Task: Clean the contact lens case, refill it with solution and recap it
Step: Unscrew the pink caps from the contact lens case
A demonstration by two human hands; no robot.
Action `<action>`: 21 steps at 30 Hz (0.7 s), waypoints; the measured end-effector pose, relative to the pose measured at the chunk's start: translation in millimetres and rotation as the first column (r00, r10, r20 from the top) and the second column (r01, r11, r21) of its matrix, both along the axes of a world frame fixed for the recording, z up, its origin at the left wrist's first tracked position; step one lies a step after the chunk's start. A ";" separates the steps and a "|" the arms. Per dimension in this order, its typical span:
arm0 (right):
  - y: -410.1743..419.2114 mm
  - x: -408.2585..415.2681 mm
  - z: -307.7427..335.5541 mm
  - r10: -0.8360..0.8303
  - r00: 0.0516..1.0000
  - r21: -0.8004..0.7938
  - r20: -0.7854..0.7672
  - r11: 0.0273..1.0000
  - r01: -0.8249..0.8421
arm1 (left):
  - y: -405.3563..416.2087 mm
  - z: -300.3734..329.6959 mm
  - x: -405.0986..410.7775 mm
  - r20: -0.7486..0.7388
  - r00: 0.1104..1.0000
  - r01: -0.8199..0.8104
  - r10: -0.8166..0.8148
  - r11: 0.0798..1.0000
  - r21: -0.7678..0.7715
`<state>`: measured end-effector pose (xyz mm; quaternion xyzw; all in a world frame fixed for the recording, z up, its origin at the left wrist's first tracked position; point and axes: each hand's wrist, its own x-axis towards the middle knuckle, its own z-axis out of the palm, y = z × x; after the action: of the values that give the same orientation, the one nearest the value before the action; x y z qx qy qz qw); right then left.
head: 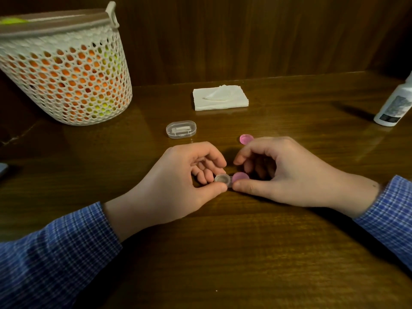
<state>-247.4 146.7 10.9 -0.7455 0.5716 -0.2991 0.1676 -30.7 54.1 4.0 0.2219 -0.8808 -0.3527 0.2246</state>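
Observation:
A small contact lens case [223,179] lies low over the wooden table [223,253], between my two hands. Its left well is open and clear. A pink cap [240,176] sits on its right well. My left hand [178,186] pinches the case's left end with thumb and fingers. My right hand [289,175] grips the pink cap between thumb and curled fingers. A second pink cap [246,138] lies loose on the table just beyond my right hand. The white solution bottle [393,105] stands at the far right edge.
A folded white tissue [220,98] lies at the back centre. A small clear plastic box [181,129] sits in front of it, to the left. A white mesh basket [66,70] with orange and yellow contents stands at the back left. A wooden wall rises behind the table.

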 end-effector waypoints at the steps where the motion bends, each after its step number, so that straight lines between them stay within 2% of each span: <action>1: 0.3 0.1 -0.7 -0.007 1.000 0.001 0.019 1.000 0.007 | 0.2 -0.3 0.2 0.001 1.000 -0.003 0.003 1.000 -0.006; 11: 1.4 -0.9 -0.8 -0.001 0.996 0.030 0.086 1.000 -0.002 | 1.2 1.3 0.3 0.007 1.000 -0.004 0.004 1.000 0.006; 21: 1.8 1.1 1.1 -0.001 0.999 0.021 0.045 1.000 0.000 | 0.9 1.3 -0.3 -0.001 1.000 -0.003 0.003 1.000 0.010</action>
<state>-246.2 148.5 12.0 -0.7366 0.5711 -0.3097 0.1880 -31.0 55.1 5.2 0.2244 -0.8786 -0.3571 0.2242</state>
